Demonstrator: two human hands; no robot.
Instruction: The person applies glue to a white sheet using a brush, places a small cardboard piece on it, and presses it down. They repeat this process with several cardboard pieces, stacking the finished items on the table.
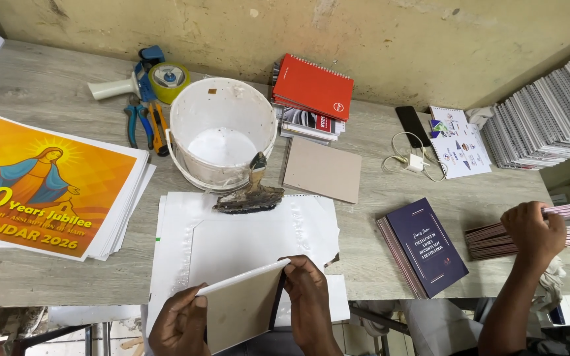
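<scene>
1. Bottom centre: left hand [181, 324] and right hand [309, 304] hold a grey board [242, 310] tilted over the white sheets [245, 244]; left fingers curled under its edge, right fingers pressed along its side.
2. Risk, my read: glue brush [251, 195] rests on the sheets just below the bucket [222, 132]; board could pick up smears or slip if fingers are tacky.
3. Board's lower edge and both wrists cut off by frame; a co-worker's hand [530, 231] at right grips booklets [529, 236]; glue state unclear.
</scene>
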